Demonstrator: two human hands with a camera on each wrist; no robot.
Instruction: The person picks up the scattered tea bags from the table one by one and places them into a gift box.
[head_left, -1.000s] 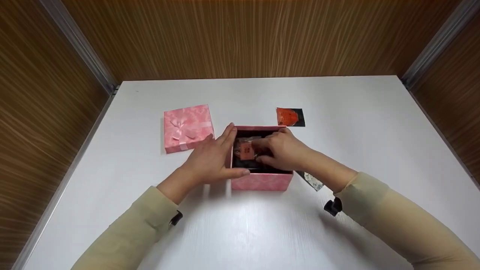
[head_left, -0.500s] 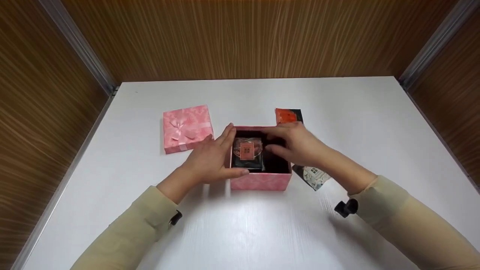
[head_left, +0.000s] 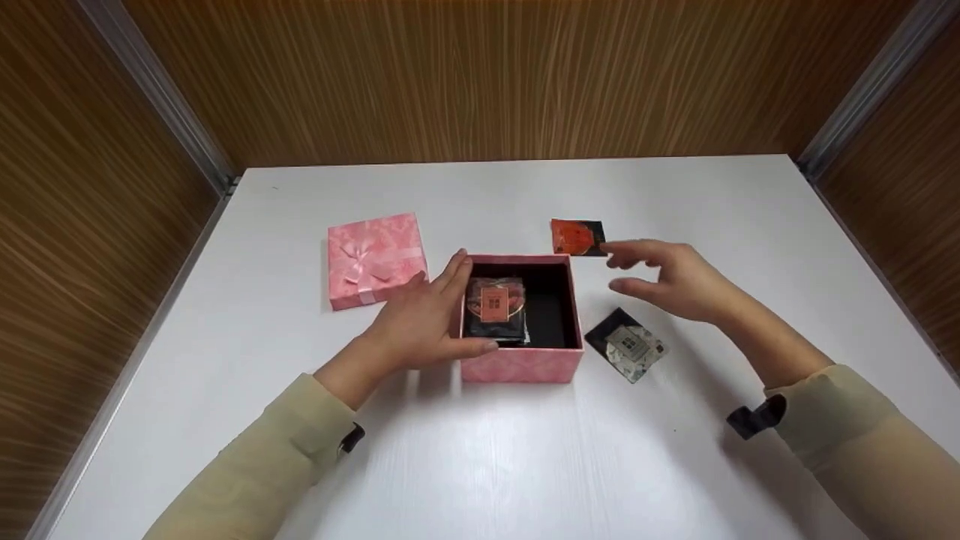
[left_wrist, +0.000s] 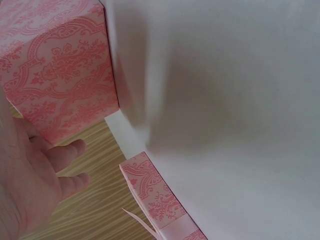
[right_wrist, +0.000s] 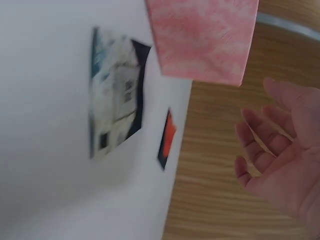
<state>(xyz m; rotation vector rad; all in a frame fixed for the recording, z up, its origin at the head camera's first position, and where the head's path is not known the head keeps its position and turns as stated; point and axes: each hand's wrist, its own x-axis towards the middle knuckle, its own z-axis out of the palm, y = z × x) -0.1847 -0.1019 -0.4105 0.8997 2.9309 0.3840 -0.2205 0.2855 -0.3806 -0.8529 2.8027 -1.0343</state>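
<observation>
A pink patterned gift box (head_left: 521, 364) stands without its lid on the white table. Inside, against its left side, lies a stack of dark sachets, the top sachet (head_left: 495, 307) bearing a reddish label; the right half shows bare dark lining. My left hand (head_left: 420, 319) rests along the box's left side, fingers and thumb extended. Off to the right of the box, my right hand (head_left: 679, 285) hovers with loosely bent fingers and holds nothing. Below it lies a black-and-cream floral sachet (head_left: 628, 346). An orange-and-black sachet (head_left: 577, 237) lies behind the box, near the right fingertips.
The pink box lid (head_left: 376, 261) with a ribbon bow lies left of the box, close to my left fingers. A wood-grain panel (head_left: 495, 82) rises behind the white table (head_left: 480, 450), with further panels at both sides.
My right hand has come out of the box and moved right, past its edge. The stack inside and the floral sachet are now uncovered. My left hand has stayed put.
</observation>
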